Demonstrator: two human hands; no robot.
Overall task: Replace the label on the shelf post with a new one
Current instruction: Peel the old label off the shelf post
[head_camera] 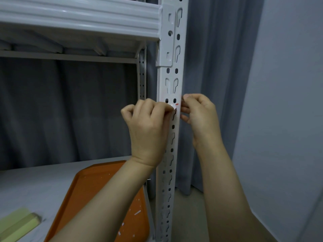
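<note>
Head view, close on the white slotted shelf post (172, 75) at the right front corner of the rack. The label (172, 104) sits on the post's front face at about mid-height, a small white patch with a red mark near its right edge; two of the post's holes show through it, and its lower part is lifted away from the metal in a small curl. Left hand (148, 123) comes in from the left with fingers curled tight, fingertips pinching that lifted curl. Right hand (199, 110) is at the post's right edge level with the label, fingers (184, 109) curled in and touching the side of the post; cannot tell whether it holds anything. Both forearms are bare and rise from the lower frame. The upper shelf beam (78, 18) meets the post above the hands. On the lower shelf (35, 180), left of the post, lies an orange tray (97, 193) with white paper scraps (137, 212) scattered on it, partly hidden by the left forearm. Pale yellow-green blocks (19, 224) lie at the lower left corner of that shelf. A grey curtain (209, 67) hangs behind the rack, with a plain wall (288, 102) to the right.
</note>
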